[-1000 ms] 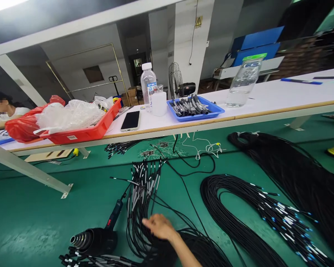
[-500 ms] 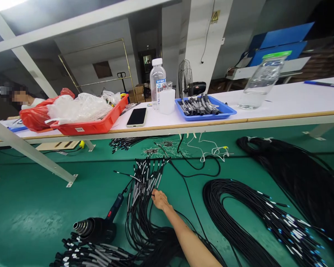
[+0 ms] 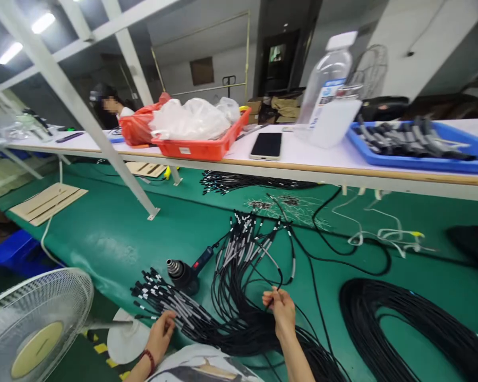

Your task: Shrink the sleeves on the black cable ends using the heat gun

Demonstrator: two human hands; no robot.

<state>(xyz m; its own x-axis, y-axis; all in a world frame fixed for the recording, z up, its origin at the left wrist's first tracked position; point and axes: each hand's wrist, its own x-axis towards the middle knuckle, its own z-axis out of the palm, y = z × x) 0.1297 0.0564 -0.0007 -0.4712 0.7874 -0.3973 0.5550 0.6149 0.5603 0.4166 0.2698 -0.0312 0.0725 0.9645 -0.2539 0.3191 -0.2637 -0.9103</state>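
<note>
- Because it is thin and limp, the black cable [image 3: 281,273] pinched in the right hand [image 3: 281,310] should weigh next to nothing and flop wherever it is unsupported; it loops up from the fingertips towards twelve o'clock and droops back down.
- Best hold, I judge, is on the stiffer grey-sleeved end rather than the slack run, which would slide through the fingers.
- One right hand, thumb and fingers closed on that single cable, sits just right of bottom centre on the green mat [image 3: 115,239].
- One left hand [image 3: 160,334], at nine o'clock from the right, has its fingers curled onto a fanned bundle of sleeved ends [image 3: 163,294]; whether it grips or only rests there, I cannot tell.
- Between the hands lies one large cable bundle [image 3: 239,265], its strands too many to count.
- One heat gun [image 3: 185,270] lies at eleven o'clock from the left hand.
- One further black coil [image 3: 402,323] lies at three o'clock.
- One white fan [image 3: 32,323] stands at lower left.
- At twelve o'clock, the shelf [image 3: 322,159] carries one red tray [image 3: 201,146], one phone [image 3: 266,145], one blue tray [image 3: 422,151], and one bottle [image 3: 326,79].
</note>
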